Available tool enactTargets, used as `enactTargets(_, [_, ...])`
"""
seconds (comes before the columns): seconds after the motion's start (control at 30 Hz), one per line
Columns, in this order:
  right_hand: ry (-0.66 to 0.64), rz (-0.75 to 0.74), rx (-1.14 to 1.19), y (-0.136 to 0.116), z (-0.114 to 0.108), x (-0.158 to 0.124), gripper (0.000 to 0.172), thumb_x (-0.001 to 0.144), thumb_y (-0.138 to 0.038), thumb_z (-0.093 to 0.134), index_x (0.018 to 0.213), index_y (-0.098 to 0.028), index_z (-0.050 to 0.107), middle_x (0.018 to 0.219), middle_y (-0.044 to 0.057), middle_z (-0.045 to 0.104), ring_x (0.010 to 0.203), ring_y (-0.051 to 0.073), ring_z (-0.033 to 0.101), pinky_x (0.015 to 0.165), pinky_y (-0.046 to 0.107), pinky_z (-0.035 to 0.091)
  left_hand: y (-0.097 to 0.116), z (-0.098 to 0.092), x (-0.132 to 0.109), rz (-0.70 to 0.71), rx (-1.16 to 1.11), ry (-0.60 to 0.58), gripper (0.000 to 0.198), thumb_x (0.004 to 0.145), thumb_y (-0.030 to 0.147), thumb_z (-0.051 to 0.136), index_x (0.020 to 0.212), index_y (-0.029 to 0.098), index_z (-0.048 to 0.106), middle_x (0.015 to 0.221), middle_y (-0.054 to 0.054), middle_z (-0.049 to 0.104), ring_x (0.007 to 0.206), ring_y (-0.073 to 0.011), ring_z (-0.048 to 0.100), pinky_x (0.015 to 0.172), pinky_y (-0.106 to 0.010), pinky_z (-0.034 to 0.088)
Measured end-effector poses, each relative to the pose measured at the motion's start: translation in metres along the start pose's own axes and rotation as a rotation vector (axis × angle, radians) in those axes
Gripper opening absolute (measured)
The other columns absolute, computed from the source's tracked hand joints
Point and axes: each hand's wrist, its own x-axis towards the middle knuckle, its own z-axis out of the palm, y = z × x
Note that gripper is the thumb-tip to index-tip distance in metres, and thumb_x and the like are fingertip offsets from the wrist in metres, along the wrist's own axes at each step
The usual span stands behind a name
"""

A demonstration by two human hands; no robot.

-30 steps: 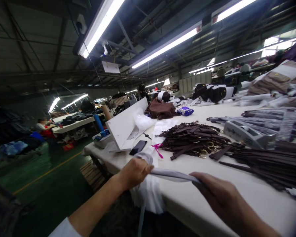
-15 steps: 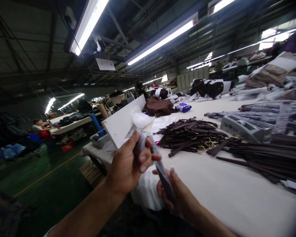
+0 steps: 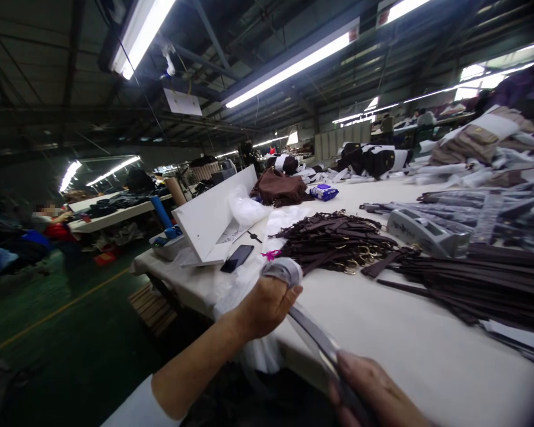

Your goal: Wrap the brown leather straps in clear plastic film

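My left hand point(image 3: 266, 303) is closed in a fist around a dark strap point(image 3: 309, 329) that looks wrapped in thin greyish plastic film. A loop of it bulges above the knuckles. From there the strap runs down to the right, where my right hand point(image 3: 376, 385) grips it between thumb and fingers, slightly blurred. Both hands are over the front edge of the white table point(image 3: 427, 350). Beyond them lies a heap of dark brown straps point(image 3: 333, 237) with gold-coloured metal clips.
A phone point(image 3: 237, 258) lies beside a tilted white board point(image 3: 213, 213). Right of the heap stand a grey tape dispenser point(image 3: 427, 231) and long brown straps point(image 3: 485, 279). Farther back are a brown bag point(image 3: 279, 185) and a blue packet point(image 3: 324, 191). People sit in the background.
My left hand has turned over and moved right, closing round the strap. My right hand has moved down and right, so a longer stretch of strap spans between them. The phone is now uncovered.
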Motion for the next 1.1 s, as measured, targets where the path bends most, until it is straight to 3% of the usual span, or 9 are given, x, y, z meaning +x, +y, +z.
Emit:
enactTargets(0.1, [0.000,0.206,0.197,-0.019,-0.018,-0.003,0.045,0.079,-0.063,0.044,0.071,-0.018,0.050,0.039,-0.009,0.033,0.028,0.003,0.024,0.029,0.013,0.017,-0.009,0.020,-0.028,0.157,0.135,-0.146,0.042,0.089,0.042,0.031,0.091,0.009,0.056,0.087,-0.017,0.062,0.085,-0.0258,0.057,0.078,-0.039,0.045])
enactTargets(0.2, [-0.147,0.241,0.176,-0.029,-0.037,0.012,0.042,0.082,-0.060,0.042,0.072,-0.019,0.047,0.037,-0.012,0.026,0.026,0.003,0.013,0.027,0.015,0.013,-0.010,0.030,-0.050,0.134,0.188,-0.210,0.044,0.088,0.044,0.029,0.081,0.009,0.057,0.076,-0.015,0.061,0.073,-0.0239,0.056,0.067,-0.036,0.046])
enactTargets(0.3, [-0.273,-0.007,-0.301,-0.046,-0.056,0.038,0.040,0.078,-0.057,0.054,0.083,-0.018,0.051,0.044,-0.010,0.035,0.033,0.004,0.024,0.032,0.016,0.019,-0.002,0.027,-0.065,-0.084,0.082,-0.256,0.044,0.090,0.041,0.027,0.067,0.014,0.053,0.060,-0.007,0.056,0.056,-0.0154,0.052,0.053,-0.026,0.041])
enactTargets(0.43, [-0.275,-0.516,-1.030,-0.080,-0.069,0.073,0.029,0.074,-0.042,0.066,0.086,-0.016,0.057,0.068,-0.001,0.054,0.059,0.011,0.044,0.051,0.021,0.031,0.014,0.013,-0.070,-0.628,-0.694,-0.430,0.053,0.087,0.054,0.030,0.064,0.013,0.055,0.040,0.002,0.044,0.029,-0.0062,0.034,0.031,-0.018,0.025])
enactTargets(0.53, [-0.375,-0.595,-1.115,-0.081,-0.065,0.088,0.035,0.088,-0.045,0.045,0.076,-0.016,0.061,0.069,0.001,0.054,0.061,0.013,0.047,0.054,0.023,0.035,0.025,-0.001,-0.063,-0.754,-1.274,-0.285,0.061,0.081,0.062,0.034,0.060,0.010,0.058,0.033,0.002,0.041,0.023,-0.0067,0.033,0.025,-0.017,0.017])
enactTargets(0.63, [-0.294,-0.606,-1.007,-0.046,-0.050,0.089,0.045,0.094,-0.046,0.024,0.104,-0.016,0.057,0.083,0.005,0.057,0.071,0.016,0.053,0.063,0.026,0.041,0.031,-0.019,-0.049,-0.767,-1.583,-0.098,0.060,0.084,0.059,0.035,0.059,0.009,0.059,0.029,0.004,0.034,0.028,-0.0088,0.045,0.031,-0.014,0.031])
enactTargets(0.8, [0.047,-0.745,-0.691,0.015,-0.022,0.077,0.063,0.081,-0.053,0.047,0.131,-0.019,0.028,0.090,0.004,0.056,0.065,0.015,0.050,0.059,0.026,0.041,0.034,-0.038,-0.026,-0.732,-1.670,0.153,0.064,0.095,0.043,0.017,0.066,0.007,0.062,0.031,0.006,0.039,0.024,-0.0044,0.041,0.058,-0.025,0.050])
enactTargets(0.97, [0.214,-0.742,-0.800,0.023,-0.015,0.070,0.018,0.091,-0.029,0.034,0.097,-0.019,0.048,0.075,0.003,0.056,0.065,0.015,0.053,0.062,0.026,0.040,0.034,-0.034,-0.017,-0.703,-1.698,0.255,0.059,0.095,0.040,0.020,0.071,0.006,0.062,0.035,0.005,0.042,0.025,-0.0034,0.042,0.058,-0.024,0.052])
enactTargets(1.1, [0.184,-0.580,-0.759,0.038,-0.013,0.059,0.031,0.094,-0.037,0.029,0.076,-0.020,0.048,0.060,-0.001,0.052,0.051,0.013,0.050,0.053,0.024,0.037,0.034,-0.027,-0.014,-0.624,-1.657,0.378,0.044,0.094,0.031,0.028,0.077,0.008,0.062,0.041,0.006,0.046,0.030,-0.0026,0.043,0.073,-0.030,0.054])
